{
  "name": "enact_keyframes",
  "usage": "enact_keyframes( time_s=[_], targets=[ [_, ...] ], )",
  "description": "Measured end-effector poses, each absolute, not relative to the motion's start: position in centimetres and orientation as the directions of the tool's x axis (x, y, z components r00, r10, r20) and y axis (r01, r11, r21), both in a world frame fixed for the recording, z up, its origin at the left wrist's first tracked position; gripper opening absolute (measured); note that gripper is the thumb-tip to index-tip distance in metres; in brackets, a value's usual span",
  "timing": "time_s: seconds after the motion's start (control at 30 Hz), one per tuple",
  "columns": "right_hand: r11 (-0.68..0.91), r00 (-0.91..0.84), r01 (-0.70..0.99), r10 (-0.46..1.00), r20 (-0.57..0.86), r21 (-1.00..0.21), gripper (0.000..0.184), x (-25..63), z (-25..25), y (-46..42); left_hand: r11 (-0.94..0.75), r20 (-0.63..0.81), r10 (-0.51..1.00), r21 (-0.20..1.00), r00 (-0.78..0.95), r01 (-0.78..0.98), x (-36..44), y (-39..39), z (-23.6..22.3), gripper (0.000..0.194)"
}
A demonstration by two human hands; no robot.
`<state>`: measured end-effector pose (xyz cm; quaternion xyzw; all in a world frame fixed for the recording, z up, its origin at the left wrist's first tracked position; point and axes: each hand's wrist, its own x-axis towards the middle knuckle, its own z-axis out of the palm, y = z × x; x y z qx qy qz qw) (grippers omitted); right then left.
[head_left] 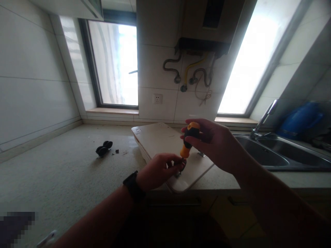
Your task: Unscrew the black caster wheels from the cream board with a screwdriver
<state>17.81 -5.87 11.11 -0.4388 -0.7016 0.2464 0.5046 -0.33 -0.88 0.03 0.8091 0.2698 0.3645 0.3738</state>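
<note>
My right hand (pixel 210 141) is wrapped round the yellow-and-black handle of a screwdriver (pixel 190 137), held upright with its tip pointing down. Below the handle, the fingers of my left hand (pixel 165 168) are pinched together beside the shaft; what they hold is too dark and small to make out. Both hands are over the near end of a white box-like piece (pixel 157 137) with a flat top and rounded corners, which lies on the counter. A small metal fitting (pixel 201 154) sits on its top near my right hand, and another (pixel 178 174) shows under my left fingers.
Two black caster wheels (pixel 103 148) and small dark bits (pixel 117 151) lie on the speckled counter (pixel 64 172) to the left. A steel double sink (pixel 261 153) with a tap (pixel 263 119) is at the right. Pipes (pixel 186 72) hang beneath a wall-mounted heater (pixel 209 24).
</note>
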Motion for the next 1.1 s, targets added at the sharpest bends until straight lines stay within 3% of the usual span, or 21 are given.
enact_keyframes(
  time_s=[0.17,0.27,0.4,0.67,0.8,0.9,1.03,1.1],
  targets=[
    [0.524,-0.218,0.285,0.851,0.478,-0.802,0.041,17.8,11.2,-5.9,-0.440,0.360,0.737,0.898,0.571,0.001,0.4,-0.9,-0.6,0.027],
    [0.535,-0.169,0.413,0.840,0.515,-0.737,0.028,17.6,11.3,-5.8,-0.365,0.350,0.780,0.928,0.519,-0.078,1.0,-1.1,-0.7,0.023],
    [0.491,-0.074,0.594,0.822,0.564,-0.637,0.036,17.7,11.6,-5.5,-0.359,0.342,0.806,0.931,0.483,-0.060,1.5,-1.4,-0.8,0.017],
    [0.509,-0.167,0.475,0.853,0.494,-0.718,0.040,17.9,11.7,-5.6,-0.341,0.308,0.882,0.939,0.356,0.033,1.8,-1.5,-1.1,0.020],
    [0.502,-0.150,0.560,0.844,0.515,-0.659,0.032,17.9,11.5,-5.6,-0.339,0.314,0.879,0.941,0.360,0.007,2.3,-1.5,-1.3,0.023],
    [0.493,-0.142,0.632,0.832,0.536,-0.598,0.035,18.0,11.3,-5.3,-0.333,0.319,0.873,0.943,0.368,-0.028,2.6,-1.4,-1.5,0.028],
    [0.516,-0.125,0.528,0.833,0.538,-0.675,0.050,18.3,11.0,-4.9,-0.343,0.321,0.879,0.939,0.353,-0.001,2.4,-1.3,-1.2,0.030],
    [0.529,-0.137,0.433,0.839,0.527,-0.730,0.048,18.4,11.0,-4.8,-0.345,0.307,0.864,0.938,0.398,0.025,1.9,-1.1,-0.6,0.031]
  ],
)
